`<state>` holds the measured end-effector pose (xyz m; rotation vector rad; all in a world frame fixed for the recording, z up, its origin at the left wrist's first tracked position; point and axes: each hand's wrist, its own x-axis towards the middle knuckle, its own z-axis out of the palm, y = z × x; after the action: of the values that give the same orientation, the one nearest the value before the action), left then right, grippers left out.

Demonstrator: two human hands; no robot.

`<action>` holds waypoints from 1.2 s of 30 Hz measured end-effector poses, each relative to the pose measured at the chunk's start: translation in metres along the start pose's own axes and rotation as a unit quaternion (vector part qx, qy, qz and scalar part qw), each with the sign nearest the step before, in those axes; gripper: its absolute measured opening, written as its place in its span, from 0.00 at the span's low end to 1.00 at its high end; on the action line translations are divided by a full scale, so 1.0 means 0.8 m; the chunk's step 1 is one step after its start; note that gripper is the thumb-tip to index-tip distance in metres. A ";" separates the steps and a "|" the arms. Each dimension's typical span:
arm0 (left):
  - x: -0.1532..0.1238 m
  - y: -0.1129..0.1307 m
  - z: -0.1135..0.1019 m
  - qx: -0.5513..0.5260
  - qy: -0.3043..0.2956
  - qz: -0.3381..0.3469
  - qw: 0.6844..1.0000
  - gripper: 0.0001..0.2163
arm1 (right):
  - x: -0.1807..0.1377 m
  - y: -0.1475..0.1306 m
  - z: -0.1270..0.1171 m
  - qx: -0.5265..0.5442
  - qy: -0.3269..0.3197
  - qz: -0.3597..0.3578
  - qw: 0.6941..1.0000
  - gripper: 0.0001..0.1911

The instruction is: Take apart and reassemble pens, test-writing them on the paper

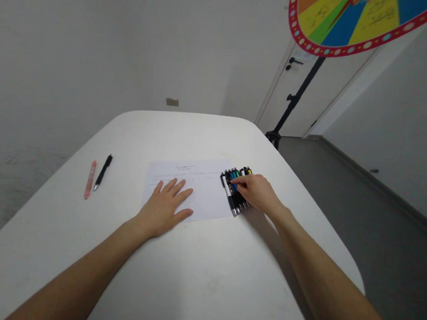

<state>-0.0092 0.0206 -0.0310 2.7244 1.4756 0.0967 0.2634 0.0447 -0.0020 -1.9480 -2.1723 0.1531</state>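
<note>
A white sheet of paper (pixel 204 184) with faint print lies in the middle of the white table (pixel 189 276). My left hand (pixel 165 208) rests flat on its lower left corner, fingers spread. A row of several pens (pixel 233 186) lies side by side at the paper's right edge. My right hand (pixel 257 192) is over that row, fingers pinched on one of the pens near its upper end. A red pen (pixel 90 179) and a black pen (pixel 103 171) lie apart at the table's left side.
The table's right edge drops to a grey floor (pixel 360 216). A colourful prize wheel (pixel 357 21) on a black stand (pixel 292 104) is beyond the table at the upper right, in front of a white door (pixel 307 93). White walls surround.
</note>
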 end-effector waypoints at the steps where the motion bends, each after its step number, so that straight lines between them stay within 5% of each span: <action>1: 0.000 0.000 0.000 -0.001 -0.002 -0.001 1.000 0.26 | 0.000 -0.001 -0.001 -0.005 0.000 0.002 1.000 0.17; 12: 0.000 -0.001 0.000 0.000 -0.007 0.000 1.000 0.26 | -0.004 -0.012 -0.005 -0.030 -0.014 0.035 0.999 0.09; 36: -0.001 0.000 0.000 -0.006 0.004 0.000 1.000 0.26 | -0.003 -0.040 -0.005 -0.106 -0.038 0.061 0.992 0.12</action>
<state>-0.0096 0.0201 -0.0312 2.7174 1.4712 0.1171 0.2335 0.0383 0.0087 -2.2255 -2.1965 0.0166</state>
